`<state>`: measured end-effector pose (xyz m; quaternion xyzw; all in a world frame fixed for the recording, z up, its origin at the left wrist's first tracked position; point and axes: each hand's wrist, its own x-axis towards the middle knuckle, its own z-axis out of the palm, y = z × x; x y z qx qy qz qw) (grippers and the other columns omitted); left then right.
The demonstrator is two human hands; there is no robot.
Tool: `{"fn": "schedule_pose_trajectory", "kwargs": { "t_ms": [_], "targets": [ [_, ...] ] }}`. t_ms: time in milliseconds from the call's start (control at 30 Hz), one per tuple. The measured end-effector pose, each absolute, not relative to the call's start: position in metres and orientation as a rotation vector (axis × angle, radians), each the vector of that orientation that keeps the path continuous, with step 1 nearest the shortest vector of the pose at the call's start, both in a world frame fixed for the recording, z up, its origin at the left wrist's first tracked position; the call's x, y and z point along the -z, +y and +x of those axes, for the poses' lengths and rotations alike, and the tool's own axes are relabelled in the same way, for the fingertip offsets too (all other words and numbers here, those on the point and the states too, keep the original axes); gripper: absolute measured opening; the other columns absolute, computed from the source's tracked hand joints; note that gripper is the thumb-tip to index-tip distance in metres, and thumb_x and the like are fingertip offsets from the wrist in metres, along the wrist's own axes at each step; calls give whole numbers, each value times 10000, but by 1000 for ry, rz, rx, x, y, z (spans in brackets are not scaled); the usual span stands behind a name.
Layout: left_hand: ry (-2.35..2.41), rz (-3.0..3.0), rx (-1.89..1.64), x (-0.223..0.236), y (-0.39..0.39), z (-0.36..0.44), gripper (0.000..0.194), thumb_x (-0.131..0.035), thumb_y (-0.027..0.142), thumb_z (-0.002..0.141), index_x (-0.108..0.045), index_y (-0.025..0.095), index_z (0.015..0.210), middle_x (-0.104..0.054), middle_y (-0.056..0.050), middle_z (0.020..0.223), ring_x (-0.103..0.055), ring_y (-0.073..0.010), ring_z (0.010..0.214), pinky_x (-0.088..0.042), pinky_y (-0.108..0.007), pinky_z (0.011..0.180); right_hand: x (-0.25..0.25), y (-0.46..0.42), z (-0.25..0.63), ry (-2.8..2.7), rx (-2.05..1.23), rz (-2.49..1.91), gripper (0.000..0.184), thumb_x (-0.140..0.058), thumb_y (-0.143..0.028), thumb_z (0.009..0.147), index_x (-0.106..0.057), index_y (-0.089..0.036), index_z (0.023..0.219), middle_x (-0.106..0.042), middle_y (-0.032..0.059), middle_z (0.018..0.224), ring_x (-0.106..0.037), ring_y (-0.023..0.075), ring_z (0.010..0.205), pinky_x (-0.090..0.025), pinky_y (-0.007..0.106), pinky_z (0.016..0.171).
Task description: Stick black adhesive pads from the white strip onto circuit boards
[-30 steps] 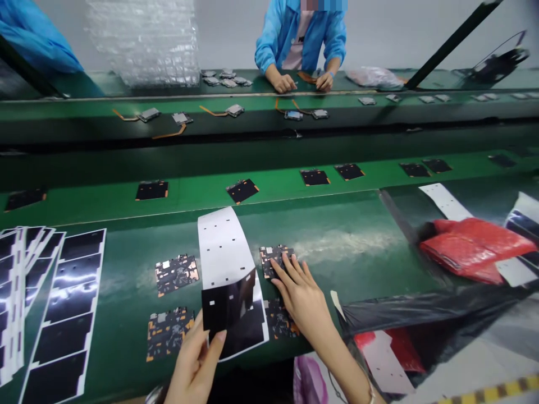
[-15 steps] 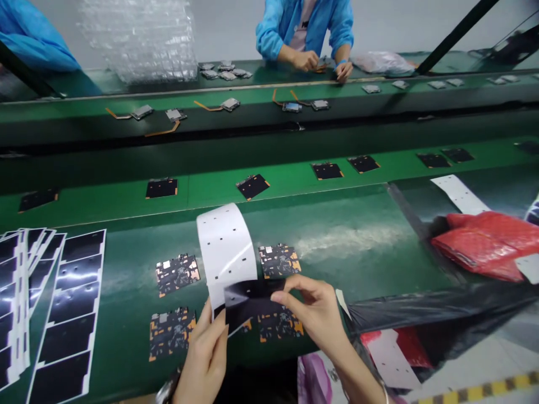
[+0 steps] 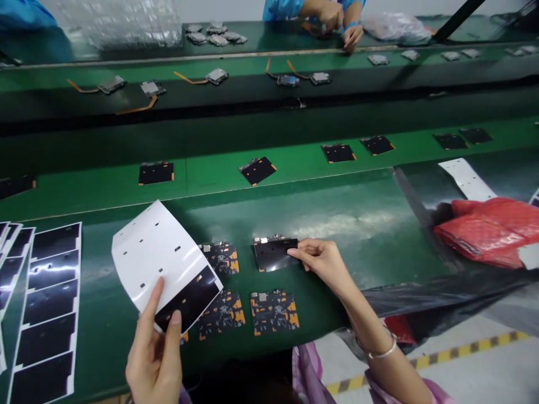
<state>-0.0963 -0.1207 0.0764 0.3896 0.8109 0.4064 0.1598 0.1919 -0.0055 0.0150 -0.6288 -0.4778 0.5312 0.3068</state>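
Observation:
My left hand grips a curled white backing sheet by its lower edge, and one black sticker remains on it. Between the thumb and fingers of my right hand is a loose black sticker. It lies over the far right circuit board, covering most of it; whether it touches all over I cannot tell. Below it sits another circuit board, bare and face up. Two more boards lie to the left, a near one and a far one, both partly behind the sheet.
Sticker sheets are stacked at the left. Black-covered boards lie along the green belt. A red plastic bag and a white strip are at the right. Across the line, a co-worker's hands handle small parts.
My right hand has drawn the black sticker away from the sheet and over the far right board. My left hand has moved left with the backing sheet. The view has tilted down.

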Motion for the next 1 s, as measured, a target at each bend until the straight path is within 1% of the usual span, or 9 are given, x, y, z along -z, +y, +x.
{"fn": "schedule_pose_trajectory", "kwargs": {
  "t_ms": [100, 200, 333, 567, 767, 1000],
  "targets": [
    [2287, 1085, -1195, -76, -119, -94, 581, -721, 416, 805, -652, 285, 1367, -244, 96, 507, -217, -74, 423, -204, -191, 393, -14, -8, 191, -1236, -1404, -1670, 433, -823, -550, 722, -639, -164, 656, -528, -40, 481, -449, 86, 398, -362, 226, 438],
    [2282, 1045, -1224, -77, -119, -93, 590, -739, 397, 786, -660, 278, 1358, -259, 99, 503, -230, -67, 411, -224, -186, 386, -16, -11, 190, -1239, -1389, -1675, 400, -816, -518, 744, -653, -163, 658, -544, -34, 490, -458, 87, 402, -364, 225, 441],
    [2272, 1032, -1196, -80, -119, -91, 601, -734, 404, 798, -642, 279, 1379, -288, 104, 480, -246, -66, 386, -245, -187, 371, -16, -13, 189, -1259, -1345, -1690, 386, -817, -508, 751, -659, -169, 658, -551, -33, 489, -459, 90, 403, -376, 229, 443],
    [2264, 1095, -1183, -81, -119, -91, 581, -692, 407, 841, -617, 284, 1404, -291, 108, 462, -237, -70, 383, -232, -203, 379, -18, -15, 189, -1247, -1307, -1707, 401, -808, -525, 749, -652, -169, 649, -487, -53, 440, -418, 87, 394, -341, 235, 436],
    [2252, 1144, -1170, -77, -121, -94, 576, -710, 363, 843, -614, 292, 1406, -286, 109, 466, -245, -68, 376, -223, -208, 380, -18, -17, 189, -1254, -1317, -1724, 356, -798, -475, 764, -653, -169, 656, -498, -48, 456, -415, 86, 415, -321, 241, 450],
    [2252, 1117, -1137, -77, -122, -96, 595, -716, 395, 837, -610, 280, 1411, -278, 106, 488, -240, -67, 383, -224, -210, 383, -21, -15, 188, -1250, -1325, -1723, 341, -794, -459, 763, -654, -167, 655, -494, -48, 456, -413, 84, 418, -321, 241, 453]
  ]
}}
